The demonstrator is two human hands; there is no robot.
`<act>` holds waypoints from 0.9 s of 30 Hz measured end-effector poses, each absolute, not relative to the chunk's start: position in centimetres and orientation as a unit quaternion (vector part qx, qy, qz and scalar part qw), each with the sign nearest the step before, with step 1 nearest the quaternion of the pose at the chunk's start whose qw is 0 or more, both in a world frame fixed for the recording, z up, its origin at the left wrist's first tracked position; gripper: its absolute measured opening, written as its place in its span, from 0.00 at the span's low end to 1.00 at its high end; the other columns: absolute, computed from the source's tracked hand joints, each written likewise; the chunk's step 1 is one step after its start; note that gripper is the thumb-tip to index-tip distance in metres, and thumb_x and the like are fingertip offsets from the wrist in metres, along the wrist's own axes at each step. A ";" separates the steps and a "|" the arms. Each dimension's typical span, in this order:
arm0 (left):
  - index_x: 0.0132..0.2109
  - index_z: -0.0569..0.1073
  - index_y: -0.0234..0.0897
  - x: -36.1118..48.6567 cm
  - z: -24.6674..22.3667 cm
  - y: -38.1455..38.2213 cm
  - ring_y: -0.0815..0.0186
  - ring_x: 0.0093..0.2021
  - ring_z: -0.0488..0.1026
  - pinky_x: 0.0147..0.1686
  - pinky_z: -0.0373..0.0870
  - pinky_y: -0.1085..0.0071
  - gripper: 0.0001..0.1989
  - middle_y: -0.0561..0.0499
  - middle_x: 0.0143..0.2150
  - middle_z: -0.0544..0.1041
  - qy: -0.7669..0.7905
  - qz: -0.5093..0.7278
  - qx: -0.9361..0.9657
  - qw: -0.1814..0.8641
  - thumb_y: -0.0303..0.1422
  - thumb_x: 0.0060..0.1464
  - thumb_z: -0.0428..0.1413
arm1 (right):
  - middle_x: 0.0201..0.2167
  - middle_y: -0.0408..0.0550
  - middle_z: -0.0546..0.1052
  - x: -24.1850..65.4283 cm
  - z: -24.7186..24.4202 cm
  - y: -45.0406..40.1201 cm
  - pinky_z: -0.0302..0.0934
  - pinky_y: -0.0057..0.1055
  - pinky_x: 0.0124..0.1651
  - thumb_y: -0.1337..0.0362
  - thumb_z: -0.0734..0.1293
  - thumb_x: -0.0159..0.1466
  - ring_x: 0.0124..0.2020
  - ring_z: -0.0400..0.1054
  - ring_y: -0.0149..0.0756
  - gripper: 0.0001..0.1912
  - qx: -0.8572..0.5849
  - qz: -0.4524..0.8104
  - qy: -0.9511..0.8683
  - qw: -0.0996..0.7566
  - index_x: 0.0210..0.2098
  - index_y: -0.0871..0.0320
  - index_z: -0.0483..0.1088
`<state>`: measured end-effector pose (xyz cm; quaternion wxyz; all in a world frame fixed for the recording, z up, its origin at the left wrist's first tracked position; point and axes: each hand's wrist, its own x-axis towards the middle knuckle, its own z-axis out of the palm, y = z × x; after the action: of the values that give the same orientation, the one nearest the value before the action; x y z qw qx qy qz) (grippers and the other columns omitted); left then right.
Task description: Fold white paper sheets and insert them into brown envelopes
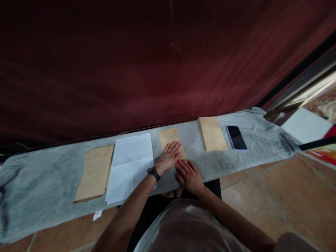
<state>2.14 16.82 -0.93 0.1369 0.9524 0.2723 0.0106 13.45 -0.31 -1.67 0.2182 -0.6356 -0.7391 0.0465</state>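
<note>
A brown envelope [168,135] lies on the grey cloth in front of me. My left hand [169,155], with a dark band on its wrist, rests flat across the envelope's middle. Below it, my right hand [190,177] lies with fingers spread, its fingertips at the envelope's lower end. Part of the envelope is hidden under both hands. To the left are white paper sheets [133,154] with a crease across them, and beyond them a stack of larger-looking brown envelopes [94,171]. Another stack of brown envelopes [213,134] lies to the right.
A phone [237,138] with a purple edge lies right of the right-hand stack. The grey cloth [47,178] covers a long narrow surface against a dark red backdrop [131,77]. A white scrap [97,215] shows below the front edge, over the tiled floor [296,189].
</note>
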 end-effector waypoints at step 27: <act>0.71 0.58 0.22 -3.0 -2.4 2.5 0.48 0.74 0.52 0.70 0.58 0.51 0.34 0.32 0.73 0.57 0.410 0.086 0.908 0.017 0.41 0.66 0.50 | 0.69 0.53 0.65 16.9 -1.7 -1.0 0.49 0.50 0.73 0.61 0.55 0.76 0.70 0.57 0.42 0.25 -0.622 0.067 -0.757 0.187 0.70 0.59 0.59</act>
<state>-3.03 2.48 -2.39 0.0167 0.9078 0.4102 0.0863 16.92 -1.00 -1.65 0.1874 -0.6220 -0.7574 0.0665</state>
